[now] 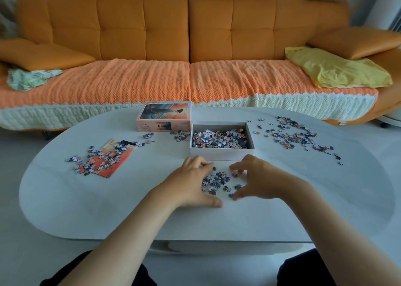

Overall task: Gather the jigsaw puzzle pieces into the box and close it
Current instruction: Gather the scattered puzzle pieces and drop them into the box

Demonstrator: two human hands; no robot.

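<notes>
An open white box [221, 153] sits mid-table, partly filled with puzzle pieces. Its pink lid [165, 116] with a picture on top stands behind it to the left. A small heap of pieces [217, 181] lies just in front of the box. My left hand [193, 183] cups the heap from the left, fingers spread on the table. My right hand [253, 177] cups it from the right, fingers curled and apart. More pieces are scattered at the right [297, 136] and over a picture sheet [108, 157] at the left. A few lie beside the lid [180, 136].
The white oval table [86, 209] stands before an orange sofa [188, 47] with a yellow cloth [336, 68] at the right and a patterned cloth [30, 78] at the left. My dark-clothed knees show at the bottom.
</notes>
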